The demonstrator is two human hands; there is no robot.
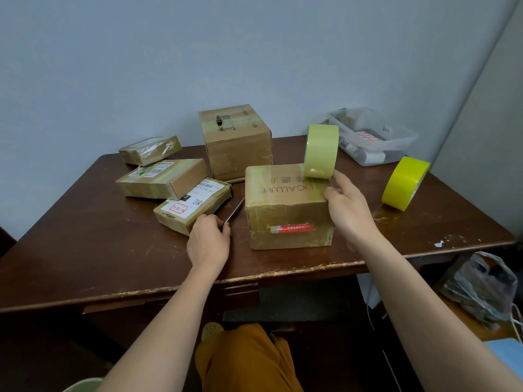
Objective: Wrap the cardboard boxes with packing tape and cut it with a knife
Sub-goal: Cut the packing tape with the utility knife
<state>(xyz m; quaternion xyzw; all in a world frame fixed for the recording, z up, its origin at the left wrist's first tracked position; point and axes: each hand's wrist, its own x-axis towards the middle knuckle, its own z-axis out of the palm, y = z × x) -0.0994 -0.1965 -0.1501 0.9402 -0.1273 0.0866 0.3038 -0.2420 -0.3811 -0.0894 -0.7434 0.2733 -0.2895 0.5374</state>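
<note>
A taped cardboard box (pixel 285 205) with a red label on its front stands near the table's front edge. A pale yellow-green tape roll (pixel 321 151) stands on edge at the box's far right top corner. My right hand (pixel 349 206) rests against the box's right top edge, fingertips touching the roll's lower rim. Just left of the box, my left hand (pixel 209 240) grips a knife (pixel 234 211), its blade pointing up and away along the tabletop.
Three flat taped parcels (pixel 162 179) lie at the left, and a taller box (pixel 236 142) stands behind. A second, brighter yellow tape roll (pixel 404 183) leans at the right. A clear plastic bin (pixel 373 137) sits at the back right corner of the brown table (pixel 99 250).
</note>
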